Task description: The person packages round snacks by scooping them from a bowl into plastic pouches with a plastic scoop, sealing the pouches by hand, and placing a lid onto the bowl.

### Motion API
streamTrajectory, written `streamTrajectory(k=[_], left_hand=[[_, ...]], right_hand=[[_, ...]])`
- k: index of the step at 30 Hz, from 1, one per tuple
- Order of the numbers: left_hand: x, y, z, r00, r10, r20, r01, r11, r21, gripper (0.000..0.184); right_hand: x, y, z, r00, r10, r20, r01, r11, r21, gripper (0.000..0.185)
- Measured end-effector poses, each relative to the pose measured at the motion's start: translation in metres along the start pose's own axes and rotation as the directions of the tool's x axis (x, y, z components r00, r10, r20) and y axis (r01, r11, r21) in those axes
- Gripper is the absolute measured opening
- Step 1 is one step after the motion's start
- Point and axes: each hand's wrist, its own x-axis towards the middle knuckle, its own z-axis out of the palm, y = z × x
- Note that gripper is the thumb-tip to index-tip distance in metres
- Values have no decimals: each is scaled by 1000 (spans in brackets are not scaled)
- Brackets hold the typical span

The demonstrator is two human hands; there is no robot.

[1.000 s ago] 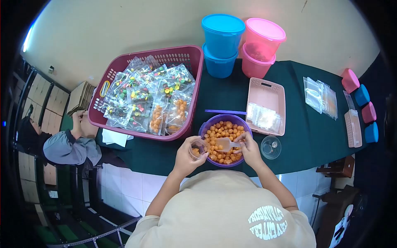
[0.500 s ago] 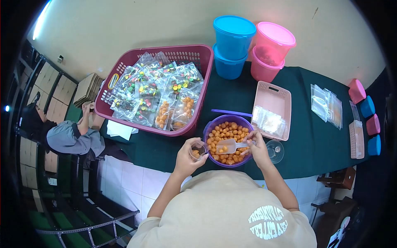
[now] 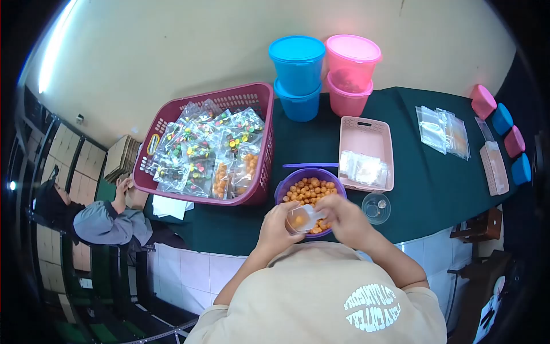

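My left hand (image 3: pixel 276 230) is closed around a small clear cup (image 3: pixel 293 223) over the near left rim of a purple tub (image 3: pixel 279 191). Orange round snack balls (image 3: pixel 310 189) fill much of that tub. In my right hand (image 3: pixel 347 222) is a translucent scoop (image 3: pixel 310 214), tilted with its mouth at the cup; orange pieces show through the clear plastic. The scoop's handle is mostly hidden by my fingers. A purple lid (image 3: pixel 310 165) lies just behind the tub. Right of my right hand stands another clear cup or dish (image 3: pixel 376 208).
A maroon basket (image 3: pixel 264 166) of filled clear bags stands left. Behind are stacked blue tubs (image 3: pixel 298 74) and pink tubs (image 3: pixel 350 74). A pink tray (image 3: pixel 366 135) holds small packets; flat plastic bags (image 3: pixel 442 132) lie right. Another person (image 3: pixel 109 221) is at far left.
My right hand has lifted the scoop from the snack balls and brought it left to the cup, tipping it. My left hand has moved slightly right with the cup. The view has shifted.
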Motion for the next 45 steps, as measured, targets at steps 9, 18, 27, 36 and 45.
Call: streamTrajectory(k=[9, 18, 27, 36, 45], left_hand=[[0, 1, -3, 972, -99, -212, -95, 660, -745, 52], [10, 10, -13, 941, -158, -299, -120, 669, -734, 38], [-9, 5, -13, 894, -120, -432, -220, 722, -656, 46], [-30, -15, -33, 963, -155, -218, -68, 648, -759, 52], [-41, -39, -46, 979, -139, -149, -28, 634, -772, 78]], right_hand=[[-49, 14, -90, 772, -147, -618, 241, 968, 71, 21], [-147, 187, -99, 695, 401, -597, -487, 873, 21, 20], [-165, 240, -95, 564, 24, -826, -602, 696, -391, 21], [20, 154, -48, 967, 20, -255, -129, 900, -416, 27], [97, 180, -20, 941, 337, 40, -310, 902, -301, 22]])
